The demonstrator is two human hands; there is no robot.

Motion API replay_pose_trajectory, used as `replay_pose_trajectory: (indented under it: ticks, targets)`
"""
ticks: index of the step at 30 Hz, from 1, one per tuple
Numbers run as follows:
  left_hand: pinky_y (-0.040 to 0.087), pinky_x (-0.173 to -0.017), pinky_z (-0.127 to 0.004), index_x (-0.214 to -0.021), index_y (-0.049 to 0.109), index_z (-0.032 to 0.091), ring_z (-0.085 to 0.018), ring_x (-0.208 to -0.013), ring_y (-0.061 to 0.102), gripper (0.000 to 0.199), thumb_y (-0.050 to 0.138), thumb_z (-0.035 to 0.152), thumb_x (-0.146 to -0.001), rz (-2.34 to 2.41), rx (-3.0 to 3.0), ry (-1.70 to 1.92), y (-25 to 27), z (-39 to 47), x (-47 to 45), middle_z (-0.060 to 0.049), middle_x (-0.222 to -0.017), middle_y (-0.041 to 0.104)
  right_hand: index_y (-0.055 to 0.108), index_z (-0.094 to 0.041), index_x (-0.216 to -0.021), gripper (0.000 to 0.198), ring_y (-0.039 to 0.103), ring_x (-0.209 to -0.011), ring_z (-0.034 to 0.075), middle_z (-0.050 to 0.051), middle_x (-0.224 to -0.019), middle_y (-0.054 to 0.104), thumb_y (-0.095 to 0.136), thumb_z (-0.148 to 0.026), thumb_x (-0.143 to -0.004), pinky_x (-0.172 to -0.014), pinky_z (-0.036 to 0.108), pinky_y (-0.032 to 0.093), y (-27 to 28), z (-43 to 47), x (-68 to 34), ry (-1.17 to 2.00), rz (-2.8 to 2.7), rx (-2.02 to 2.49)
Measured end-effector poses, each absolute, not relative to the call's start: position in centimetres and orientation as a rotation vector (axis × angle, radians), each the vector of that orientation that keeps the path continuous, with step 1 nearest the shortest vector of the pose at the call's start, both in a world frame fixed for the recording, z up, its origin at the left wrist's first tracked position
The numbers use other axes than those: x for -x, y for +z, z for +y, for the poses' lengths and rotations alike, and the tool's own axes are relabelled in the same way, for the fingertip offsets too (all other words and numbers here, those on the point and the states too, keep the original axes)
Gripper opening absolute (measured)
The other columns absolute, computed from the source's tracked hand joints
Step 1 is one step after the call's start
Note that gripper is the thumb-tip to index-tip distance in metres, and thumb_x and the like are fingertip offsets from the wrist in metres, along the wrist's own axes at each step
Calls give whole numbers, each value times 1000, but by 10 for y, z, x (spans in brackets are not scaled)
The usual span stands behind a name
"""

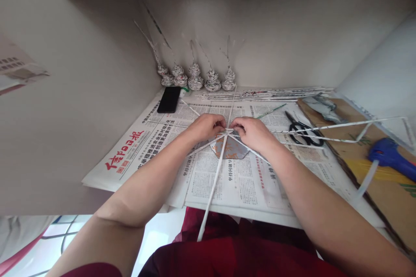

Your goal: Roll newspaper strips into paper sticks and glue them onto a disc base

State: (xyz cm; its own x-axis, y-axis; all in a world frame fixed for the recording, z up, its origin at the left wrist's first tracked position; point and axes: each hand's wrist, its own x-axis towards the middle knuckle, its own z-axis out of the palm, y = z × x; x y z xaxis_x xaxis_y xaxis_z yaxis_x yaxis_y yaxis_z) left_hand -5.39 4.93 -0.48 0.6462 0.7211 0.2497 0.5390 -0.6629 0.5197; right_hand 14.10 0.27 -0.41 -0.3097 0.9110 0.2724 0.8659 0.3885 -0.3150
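Thin rolled-newspaper sticks (217,169) cross in a star shape over the newspaper in the middle of the head view. At the crossing, my left hand (208,126) pinches the sticks from the left with closed fingers. My right hand (252,132) grips them from the right, its fingertips almost meeting the left ones. Both hands partly hide the centre of the star. One long stick runs from it toward my lap, and a folded one stretches far right past my right hand. Under the star lies a grey many-sided piece (232,148) with orange marks.
Newspaper sheets (136,156) cover the table. Several woven paper gourds (212,80) stand along the back wall, near a black phone (169,99) and a bundle of paper sticks (266,95). Black scissors (303,132), cardboard (344,147) and a blue glue gun (391,156) lie right.
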Motion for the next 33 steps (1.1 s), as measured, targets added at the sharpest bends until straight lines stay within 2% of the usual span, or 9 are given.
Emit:
replay_pose_trajectory:
  ticks: [12, 18, 21, 28, 33]
  targets:
    - [39, -64, -23, -84, 68, 20, -13, -67, 57, 14, 55, 19, -77, 1023, -2524, 643, -4, 47, 53, 2, -74, 67, 69, -24, -91, 24, 63, -85, 20, 3, -90, 71, 50, -11, -82, -74, 28, 43, -3, 3, -141, 142, -2256, 1528]
    - [39, -63, -24, -82, 68, 18, -14, -67, 58, 15, 56, 27, -81, 1119, -2446, 912, 3, 47, 52, -2, -75, 69, 66, -23, -93, 22, 63, -85, 19, 2, -91, 71, 50, -11, -83, -77, 28, 43, -2, 2, -142, 91, -2194, 1441]
    - [41, -66, -24, -82, 69, 17, -13, -69, 59, 13, 57, 24, -80, 1037, -2335, 994, 5, 46, 50, -1, -77, 70, 63, -22, -96, 22, 63, -81, 18, 3, -88, 70, 52, -10, -82, -75, 27, 43, 1, -1, -140, 101, -2167, 1439]
    - [43, -68, -22, -83, 70, 16, -12, -71, 60, 14, 58, 17, -75, 925, -2169, 931, 4, 44, 46, -1, -81, 71, 58, -21, -96, 19, 61, -80, 18, 4, -84, 67, 53, -10, -81, -72, 26, 43, 8, -7, -133, 118, -2187, 1398]
    - [43, -66, -22, -82, 67, 15, -12, -70, 60, 14, 64, 18, -69, 891, -2125, 868, -1, 47, 46, 0, -76, 69, 55, -21, -97, 21, 61, -78, 17, 3, -86, 66, 51, -8, -81, -71, 25, 43, 7, -8, -133, 175, -2203, 1371]
